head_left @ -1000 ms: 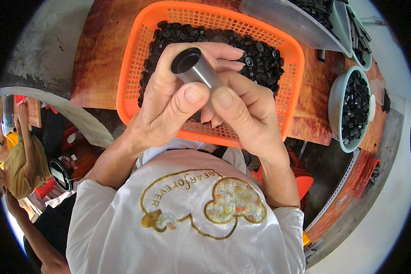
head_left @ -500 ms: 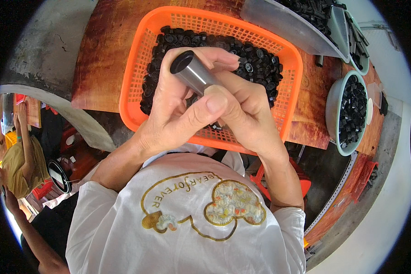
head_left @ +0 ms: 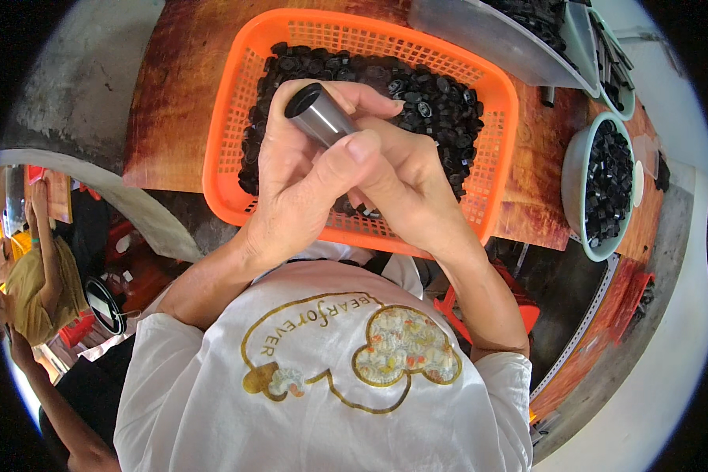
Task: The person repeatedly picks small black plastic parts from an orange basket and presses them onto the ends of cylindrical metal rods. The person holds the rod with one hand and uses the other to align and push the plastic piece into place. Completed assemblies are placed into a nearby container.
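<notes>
A short, shiny dark grey tube (head_left: 327,118) is held over the basket, its open black end tilted up to the left. My left hand (head_left: 295,177) wraps round it, fingers curled behind and thumb laid across its lower part. Against that same lower end presses my right hand (head_left: 413,177), its fingers closed and partly covered by the left thumb. What the right fingertips touch beneath is hidden. Below both hands, an orange plastic basket (head_left: 219,169) holds a heap of small black plastic parts (head_left: 440,102).
The basket rests on a reddish-brown wooden table (head_left: 169,102). To the right stands a pale green bowl (head_left: 572,185) of small black pieces. A translucent bin (head_left: 503,39) and another container with dark tubes (head_left: 617,71) stand at the far right. Other people (head_left: 43,275) sit at the left.
The tube and both hands have shifted slightly left. My left thumb now covers more of the tube's lower end, and the right thumb is more hidden behind it.
</notes>
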Motion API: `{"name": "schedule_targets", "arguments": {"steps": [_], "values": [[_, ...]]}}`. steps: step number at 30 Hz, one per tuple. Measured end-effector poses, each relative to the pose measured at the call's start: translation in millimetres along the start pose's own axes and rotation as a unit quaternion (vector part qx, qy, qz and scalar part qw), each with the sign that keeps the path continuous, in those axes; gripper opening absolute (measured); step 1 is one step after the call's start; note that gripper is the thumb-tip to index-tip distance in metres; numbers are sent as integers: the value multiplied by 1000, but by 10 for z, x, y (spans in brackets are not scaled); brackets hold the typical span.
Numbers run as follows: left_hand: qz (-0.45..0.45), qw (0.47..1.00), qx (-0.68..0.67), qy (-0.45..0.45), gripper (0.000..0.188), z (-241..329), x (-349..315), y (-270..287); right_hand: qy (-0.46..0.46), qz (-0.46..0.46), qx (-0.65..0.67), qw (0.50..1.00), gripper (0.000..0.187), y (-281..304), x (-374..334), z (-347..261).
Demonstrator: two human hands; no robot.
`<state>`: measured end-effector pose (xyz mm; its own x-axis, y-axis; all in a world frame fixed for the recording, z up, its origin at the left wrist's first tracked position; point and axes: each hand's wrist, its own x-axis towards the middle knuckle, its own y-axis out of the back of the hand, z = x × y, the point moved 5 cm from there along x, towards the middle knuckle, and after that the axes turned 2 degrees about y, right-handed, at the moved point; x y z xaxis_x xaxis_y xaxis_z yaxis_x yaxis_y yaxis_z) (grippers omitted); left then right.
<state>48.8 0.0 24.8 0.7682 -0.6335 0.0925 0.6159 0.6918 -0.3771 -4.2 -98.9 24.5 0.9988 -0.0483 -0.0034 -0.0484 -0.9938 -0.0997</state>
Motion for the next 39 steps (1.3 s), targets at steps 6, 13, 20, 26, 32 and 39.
{"name": "schedule_targets", "arguments": {"steps": [6, 13, 20, 26, 32, 39], "values": [[-4, 1000, 29, -3, 41, 20, 46, -21, 13, 12, 13, 1000, 30, 21, 4, -41], [20, 997, 67, -11, 42, 66, 99, -42, 75, 10, -48, 996, 54, 4, 27, -56], [25, 995, 88, -27, 43, 104, 99, -47, 43, -14, 0, 999, 59, -9, 4, -68], [11, 993, 115, -34, 43, 134, 127, -30, 14, -17, 35, 999, 57, -37, 5, -71], [7, 998, 67, -20, 47, 154, 123, -147, 56, 21, -41, 997, 43, 49, 13, -144], [-43, 993, 103, -46, 33, 215, 115, -132, 117, 33, -12, 993, 40, -43, -7, -145]]}}
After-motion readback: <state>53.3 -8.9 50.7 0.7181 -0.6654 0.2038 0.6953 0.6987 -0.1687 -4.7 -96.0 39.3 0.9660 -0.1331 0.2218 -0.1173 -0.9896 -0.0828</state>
